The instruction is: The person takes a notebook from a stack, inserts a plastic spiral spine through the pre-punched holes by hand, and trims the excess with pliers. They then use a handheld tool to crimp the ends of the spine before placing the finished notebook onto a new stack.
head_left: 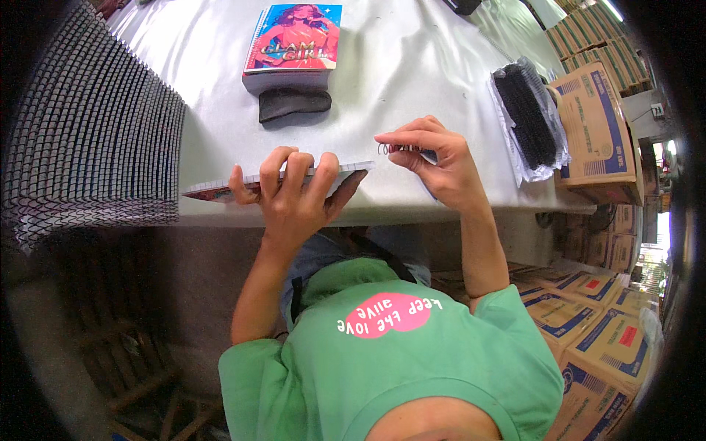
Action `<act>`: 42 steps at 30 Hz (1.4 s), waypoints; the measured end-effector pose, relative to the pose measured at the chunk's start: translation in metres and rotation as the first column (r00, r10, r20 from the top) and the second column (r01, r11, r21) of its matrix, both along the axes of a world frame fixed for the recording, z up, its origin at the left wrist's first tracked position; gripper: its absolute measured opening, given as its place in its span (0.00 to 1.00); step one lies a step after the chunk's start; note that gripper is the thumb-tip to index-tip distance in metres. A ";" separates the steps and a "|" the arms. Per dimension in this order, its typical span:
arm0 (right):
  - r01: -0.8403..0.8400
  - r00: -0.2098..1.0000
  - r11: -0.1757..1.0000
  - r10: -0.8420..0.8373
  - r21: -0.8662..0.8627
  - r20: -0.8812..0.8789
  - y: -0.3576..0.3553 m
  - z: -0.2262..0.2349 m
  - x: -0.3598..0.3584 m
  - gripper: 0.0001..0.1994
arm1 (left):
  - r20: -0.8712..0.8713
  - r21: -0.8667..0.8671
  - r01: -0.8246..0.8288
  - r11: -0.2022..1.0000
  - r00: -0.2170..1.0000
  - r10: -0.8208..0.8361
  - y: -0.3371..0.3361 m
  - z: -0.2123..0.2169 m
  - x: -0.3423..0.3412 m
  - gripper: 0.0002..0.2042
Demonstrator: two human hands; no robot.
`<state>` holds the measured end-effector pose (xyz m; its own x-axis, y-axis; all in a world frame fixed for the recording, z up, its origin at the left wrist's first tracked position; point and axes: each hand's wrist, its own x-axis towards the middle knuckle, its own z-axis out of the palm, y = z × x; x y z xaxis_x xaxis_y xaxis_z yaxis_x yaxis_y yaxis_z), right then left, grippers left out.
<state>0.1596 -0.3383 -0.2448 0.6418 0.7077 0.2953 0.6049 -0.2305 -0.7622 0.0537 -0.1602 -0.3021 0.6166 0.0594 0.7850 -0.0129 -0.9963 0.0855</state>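
Note:
My left hand (296,184) grips a thin notebook or block of sheets (215,189), tilted edge-on just above the near edge of the table. Its fingers lie over the upper edge, where a row of small marks runs along the pale rim. To its right, my right hand (440,158) pinches a short dark wire coil (384,148) between thumb and fingers. Part of that coil is hidden by the fingers. A small gap separates the coil from the notebook's right end. Beyond both hands lies a black, soft-looking object (294,105), against a stack of spiral notebooks (294,44) with a pink and blue cover.
At the left rises a tall stack of wire-bound books (95,125). A plastic-wrapped bundle of black coils (523,114) lies at the right, beside a cardboard box (594,125). More cartons (596,331) stand below right. White sheeting covers the table (426,66). A wooden chair (132,360) stands below left.

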 end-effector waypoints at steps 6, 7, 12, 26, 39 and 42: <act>-0.128 0.989 0.991 0.125 0.032 0.081 0.008 0.002 0.004 0.13 | 0.001 -0.028 -0.001 1.000 1.000 0.001 0.002 0.000 0.001 0.14; -0.149 0.989 0.987 0.148 0.055 0.033 0.007 0.000 0.006 0.13 | -0.003 -0.033 0.007 0.999 1.000 -0.007 0.003 0.000 0.001 0.14; -0.234 0.783 0.967 0.249 0.102 -0.569 0.004 -0.001 0.017 0.13 | -0.014 -0.094 0.046 0.995 0.999 -0.047 0.002 0.001 -0.002 0.13; -0.246 0.942 0.969 0.248 0.039 -0.224 0.005 0.006 0.006 0.09 | 0.130 0.091 0.035 0.995 0.990 -0.047 0.000 -0.015 -0.018 0.07; -0.343 0.920 0.922 0.368 -0.178 0.134 -0.005 0.018 -0.010 0.13 | 0.076 0.164 0.056 0.985 0.995 -0.070 0.005 -0.010 -0.028 0.08; -0.253 0.958 0.952 0.272 -0.173 0.094 -0.007 0.014 -0.011 0.13 | -0.077 -0.117 0.151 0.982 0.984 -0.161 0.004 0.006 -0.019 0.08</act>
